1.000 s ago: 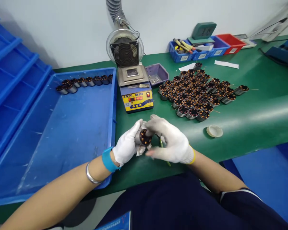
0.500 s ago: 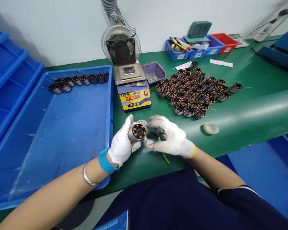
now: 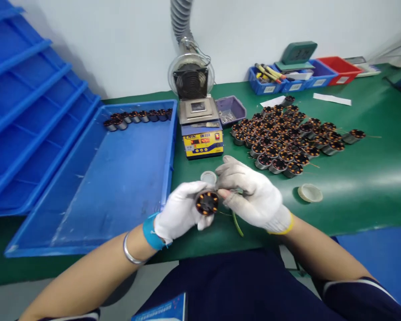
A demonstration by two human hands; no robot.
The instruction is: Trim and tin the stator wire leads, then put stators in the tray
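My left hand (image 3: 180, 207), in a white glove, is closed round a motor stator (image 3: 207, 203), a short metal cylinder with copper windings on its dark end face, which is turned up towards me. Beside its upper right edge, the thumb and forefinger of my gloved right hand (image 3: 255, 196) are pinched together. What they hold, if anything, is too small to make out. A thin wire sticks out from the stator towards the right hand. Under that hand lies a green-handled tool (image 3: 238, 225), its head hidden. Just behind the stator stands a small clear dish (image 3: 208, 177).
A blue tray (image 3: 174, 147) on the left holds a row of stators. Behind my hands stands a yellow solder pot (image 3: 203, 143) with a fume hose. Many stators (image 3: 277, 133) crowd the green table at right, near a round dish (image 3: 310, 193), a purple bin (image 3: 243, 111) and small boxes.
My right hand has gone from spread fingers to a pinch at the stator's edge. The stator's face has tilted more towards me. The whole view has shifted, so things appear further right.
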